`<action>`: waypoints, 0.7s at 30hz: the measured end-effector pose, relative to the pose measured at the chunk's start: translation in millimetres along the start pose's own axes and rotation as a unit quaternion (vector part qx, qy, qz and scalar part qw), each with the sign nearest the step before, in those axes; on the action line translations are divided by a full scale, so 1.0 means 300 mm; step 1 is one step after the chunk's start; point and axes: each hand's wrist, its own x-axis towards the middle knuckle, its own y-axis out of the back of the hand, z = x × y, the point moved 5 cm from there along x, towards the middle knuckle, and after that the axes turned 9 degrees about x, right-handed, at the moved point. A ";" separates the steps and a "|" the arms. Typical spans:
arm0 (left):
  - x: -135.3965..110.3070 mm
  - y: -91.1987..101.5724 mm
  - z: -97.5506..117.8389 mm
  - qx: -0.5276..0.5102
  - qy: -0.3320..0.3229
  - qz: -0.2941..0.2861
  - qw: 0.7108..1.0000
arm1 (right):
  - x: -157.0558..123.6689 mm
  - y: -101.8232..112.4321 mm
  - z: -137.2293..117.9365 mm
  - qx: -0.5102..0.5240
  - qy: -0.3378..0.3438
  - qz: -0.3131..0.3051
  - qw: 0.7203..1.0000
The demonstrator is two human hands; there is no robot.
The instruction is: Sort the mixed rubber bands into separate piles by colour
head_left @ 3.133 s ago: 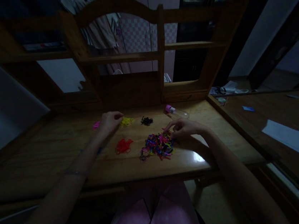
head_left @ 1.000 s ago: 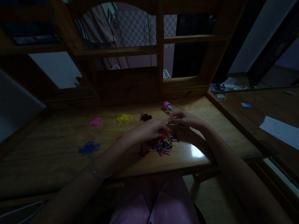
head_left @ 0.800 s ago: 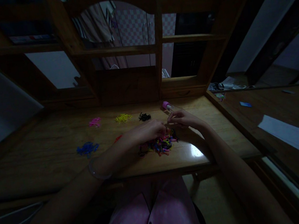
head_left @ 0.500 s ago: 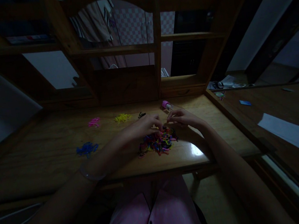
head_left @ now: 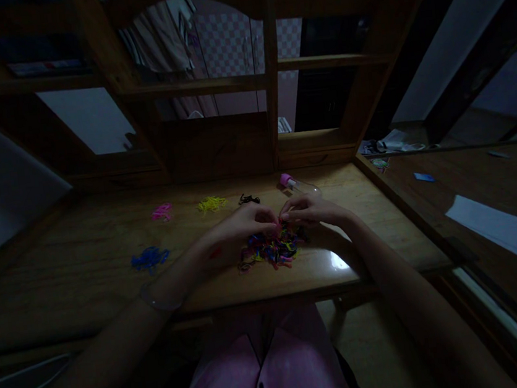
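Note:
A mixed pile of small rubber bands (head_left: 275, 253) in several colours lies on the wooden desk just below both hands. Over its upper edge, my left hand (head_left: 254, 219) is closed in a pinch on a pinkish-red rubber band (head_left: 276, 224). Thumb and fingers of my right hand (head_left: 310, 209) pinch at the same band from the right, the fingertips of both hands almost meeting. The dim light blurs exactly how the band runs between them. A small red patch (head_left: 215, 252) shows by my left wrist; whether it lies on the skin or the desk, I cannot tell.
Separate little heaps stand left and behind: blue bands (head_left: 149, 258), pink bands (head_left: 162, 212), yellow bands (head_left: 212, 203) and black bands (head_left: 248, 199). Behind my right hand lies a clear bottle (head_left: 307, 188) with a pink cap. A wooden shelf (head_left: 220, 148) borders the desk's back; white paper (head_left: 505, 231) lies right.
Both hands have drawn closer together over the pile, the right one moving left. More of the black heap and the bottle shows. The red patch by my left wrist has come into sight.

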 end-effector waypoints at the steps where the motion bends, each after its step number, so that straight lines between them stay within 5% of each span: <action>1: 0.003 -0.009 -0.006 -0.006 -0.002 -0.001 1.000 | 0.002 -0.009 0.000 0.000 0.001 -0.013 1.000; 6: 0.007 -0.031 -0.011 -0.035 0.005 0.002 0.999 | 0.005 -0.021 0.004 0.020 0.009 -0.047 0.999; 14: -0.038 0.009 -0.007 -0.121 0.066 0.075 0.988 | -0.013 0.019 -0.016 0.041 0.024 0.028 0.999; 21: -0.097 0.033 -0.016 -0.157 0.069 0.090 0.981 | -0.011 -0.009 0.001 0.039 -0.015 -0.025 0.999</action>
